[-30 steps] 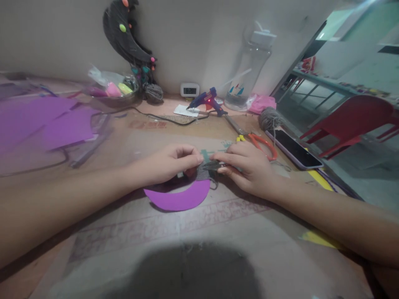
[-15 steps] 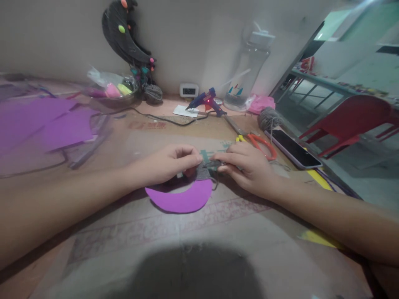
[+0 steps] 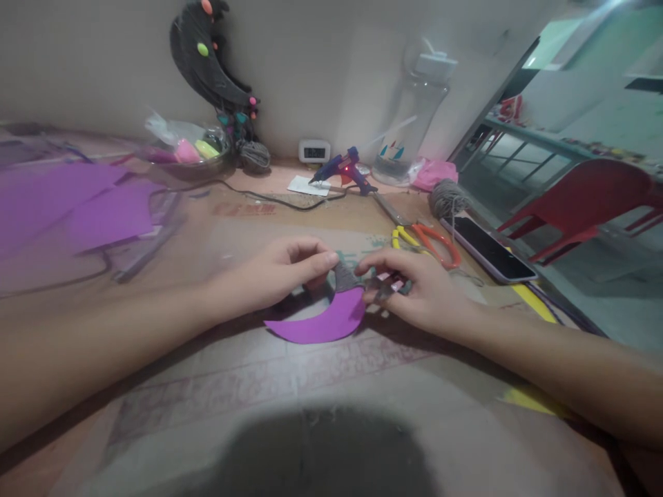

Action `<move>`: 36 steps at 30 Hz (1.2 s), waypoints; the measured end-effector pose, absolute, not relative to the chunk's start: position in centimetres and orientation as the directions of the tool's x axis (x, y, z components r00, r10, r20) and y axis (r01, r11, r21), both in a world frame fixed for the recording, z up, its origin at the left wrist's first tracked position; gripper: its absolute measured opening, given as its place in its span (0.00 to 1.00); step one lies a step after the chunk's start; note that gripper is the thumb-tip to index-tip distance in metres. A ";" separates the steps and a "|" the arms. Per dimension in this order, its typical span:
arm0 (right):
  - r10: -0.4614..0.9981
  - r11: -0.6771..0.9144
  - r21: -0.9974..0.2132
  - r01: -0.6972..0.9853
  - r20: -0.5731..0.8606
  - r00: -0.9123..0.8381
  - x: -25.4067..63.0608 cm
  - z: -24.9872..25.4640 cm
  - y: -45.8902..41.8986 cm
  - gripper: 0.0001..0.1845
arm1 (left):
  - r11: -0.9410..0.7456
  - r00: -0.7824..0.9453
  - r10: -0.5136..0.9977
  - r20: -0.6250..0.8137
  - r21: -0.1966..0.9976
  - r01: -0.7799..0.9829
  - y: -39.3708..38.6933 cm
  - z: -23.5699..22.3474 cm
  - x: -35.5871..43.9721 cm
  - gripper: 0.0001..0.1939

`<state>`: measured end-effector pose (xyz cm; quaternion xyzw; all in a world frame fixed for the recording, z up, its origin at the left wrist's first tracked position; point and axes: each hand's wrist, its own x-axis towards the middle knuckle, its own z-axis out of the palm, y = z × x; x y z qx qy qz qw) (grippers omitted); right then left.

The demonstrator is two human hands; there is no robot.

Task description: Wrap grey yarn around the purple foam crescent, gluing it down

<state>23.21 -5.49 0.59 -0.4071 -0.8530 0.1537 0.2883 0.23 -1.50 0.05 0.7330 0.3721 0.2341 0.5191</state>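
A purple crescent cut-out [image 3: 321, 326] is held low over the table, its upper end wrapped in grey yarn [image 3: 347, 277]. Thumb and fingers of my left hand [image 3: 295, 269] pinch that wrapped tip; the very end is hidden by them. My right hand [image 3: 422, 286] is just right of the crescent, fingers curled around a small blurred bundle [image 3: 386, 286] that looks like grey yarn with a pinkish bit. Its fingertips are close to the crescent's right edge; whether they touch it I cannot tell.
Scissors with orange handles [image 3: 440, 245], yellow-handled pliers [image 3: 401, 238], a phone [image 3: 489, 248] and a grey yarn ball [image 3: 448, 198] lie right. Behind stand a lit glue gun [image 3: 344, 169], a clock [image 3: 314, 150] and a bottle [image 3: 414, 124]. Purple sheets [image 3: 108, 207] lie left.
The crescent has turned and shifted right, showing more of its yarn-wrapped part. My right hand has moved slightly right and down, its fingers spreading around the bundle. My left hand keeps its pinch.
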 end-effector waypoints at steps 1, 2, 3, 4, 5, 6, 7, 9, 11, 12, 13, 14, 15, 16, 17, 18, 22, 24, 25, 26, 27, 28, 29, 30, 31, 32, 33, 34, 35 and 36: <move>0.796 0.601 -0.524 0.604 0.327 -0.509 23.0 0.6 -5.6 0.08 | -0.179 0.607 0.794 -0.042 0.937 0.300 -1.5 0.0 0.2 0.18; 0.805 0.585 -0.542 0.603 0.293 -0.517 22.8 0.7 -5.7 0.07 | -0.177 0.602 0.798 -0.038 0.939 0.294 -1.5 0.0 0.2 0.18; 0.811 0.570 -0.559 0.602 0.265 -0.522 22.7 0.7 -5.8 0.09 | -0.175 0.600 0.799 -0.035 0.941 0.289 -1.6 0.0 0.2 0.18; 0.816 0.556 -0.575 0.600 0.241 -0.525 22.5 0.7 -5.8 0.12 | -0.176 0.602 0.798 -0.033 0.942 0.285 -1.6 0.0 0.1 0.18; 0.820 0.544 -0.592 0.594 0.226 -0.525 22.5 0.7 -5.8 0.14 | -0.176 0.606 0.795 -0.033 0.943 0.282 -1.6 0.0 0.2 0.18; 0.823 0.533 -0.609 0.588 0.214 -0.526 22.4 0.6 -5.8 0.16 | -0.176 0.610 0.791 -0.034 0.944 0.280 -1.6 0.0 0.2 0.18; 0.823 0.527 -0.623 0.578 0.206 -0.529 22.4 0.6 -5.8 0.16 | -0.177 0.614 0.789 -0.036 0.943 0.282 -1.7 0.0 0.2 0.17; 0.813 0.538 -0.628 0.562 0.210 -0.543 22.3 0.4 -5.9 0.17 | -0.191 0.621 0.783 -0.034 0.937 0.293 -1.9 0.2 0.4 0.16; 0.789 0.576 -0.603 0.551 0.234 -0.568 22.1 0.3 -6.0 0.19 | -0.219 0.628 0.778 -0.021 0.928 0.302 -2.1 0.3 0.5 0.14; 0.774 0.599 -0.584 0.548 0.247 -0.583 22.1 0.2 -6.0 0.19 | -0.229 0.631 0.775 -0.016 0.924 0.305 -2.2 0.4 0.6 0.13; 0.760 0.619 -0.567 0.544 0.257 -0.597 22.0 0.2 -6.1 0.20 | -0.235 0.634 0.773 -0.014 0.923 0.306 -2.2 0.4 0.6 0.11; 0.751 0.631 -0.554 0.543 0.261 -0.607 22.0 0.2 -6.1 0.20 | -0.235 0.638 0.770 -0.015 0.923 0.304 -2.2 0.4 0.6 0.10; 0.747 0.635 -0.549 0.543 0.260 -0.611 22.0 0.2 -6.2 0.20 | -0.232 0.643 0.766 -0.016 0.925 0.300 -2.2 0.4 0.6 0.09; 0.747 0.635 -0.550 0.543 0.258 -0.612 21.9 0.2 -6.2 0.19 | -0.229 0.650 0.760 -0.018 0.928 0.294 -2.2 0.4 0.6 0.08; 0.748 0.633 -0.554 0.541 0.257 -0.613 21.9 0.2 -6.2 0.19 | -0.226 0.657 0.753 -0.019 0.931 0.287 -2.2 0.4 0.5 0.08; 0.747 0.633 -0.559 0.536 0.258 -0.613 21.9 0.3 -6.2 0.19 | -0.225 0.664 0.748 -0.020 0.933 0.281 -2.1 0.3 0.5 0.08; 0.733 0.647 -0.562 0.515 0.274 -0.623 21.9 0.3 -6.1 0.19 | -0.224 0.680 0.733 -0.028 0.934 0.280 -2.0 0.2 0.4 0.13; 0.728 0.655 -0.555 0.512 0.282 -0.625 22.0 0.2 -6.0 0.18 | -0.221 0.686 0.727 -0.033 0.934 0.280 -2.0 0.3 0.5 0.14; 0.726 0.658 -0.554 0.510 0.286 -0.626 22.0 0.2 -6.0 0.18 | -0.218 0.687 0.726 -0.038 0.934 0.282 -1.9 0.3 0.5 0.15; 0.724 0.661 -0.554 0.507 0.290 -0.626 22.0 0.2 -6.0 0.17 | -0.212 0.686 0.726 -0.047 0.934 0.288 -1.9 0.3 0.5 0.15; 0.722 0.662 -0.555 0.504 0.293 -0.627 22.1 0.1 -6.1 0.17 | -0.206 0.684 0.727 -0.057 0.933 0.296 -1.8 0.4 0.5 0.16; 0.723 0.661 -0.557 0.503 0.294 -0.625 22.1 0.2 -6.1 0.17 | -0.196 0.683 0.727 -0.070 0.932 0.304 -1.8 0.4 0.4 0.16; 0.725 0.659 -0.558 0.505 0.293 -0.623 22.1 0.2 -6.1 0.17 | -0.187 0.682 0.727 -0.080 0.933 0.309 -1.7 0.4 0.4 0.17; 0.727 0.657 -0.558 0.507 0.291 -0.622 22.1 0.2 -6.1 0.16 | -0.178 0.684 0.724 -0.089 0.934 0.310 -1.6 0.4 0.3 0.17; 0.727 0.657 -0.558 0.507 0.292 -0.622 22.1 0.2 -6.1 0.16 | -0.170 0.687 0.721 -0.096 0.936 0.309 -1.6 0.4 0.3 0.17; 0.724 0.660 -0.558 0.503 0.295 -0.624 22.1 0.2 -6.1 0.15 | -0.162 0.693 0.714 -0.104 0.937 0.308 -1.5 0.4 0.2 0.17; 0.718 0.667 -0.556 0.496 0.301 -0.627 22.1 0.3 -6.1 0.14 | -0.155 0.701 0.705 -0.111 0.940 0.305 -1.5 0.4 0.2 0.17; 0.710 0.675 -0.556 0.485 0.311 -0.632 22.1 0.3 -6.0 0.14 | -0.149 0.711 0.694 -0.118 0.941 0.303 -1.4 0.4 0.1 0.17; 0.701 0.684 -0.556 0.472 0.320 -0.637 22.1 0.2 -6.0 0.13 | -0.145 0.721 0.682 -0.124 0.943 0.300 -1.4 0.4 0.1 0.17; 0.693 0.690 -0.558 0.461 0.327 -0.642 22.1 0.2 -6.0 0.13 | -0.142 0.730 0.671 -0.127 0.945 0.295 -1.4 0.5 0.1 0.17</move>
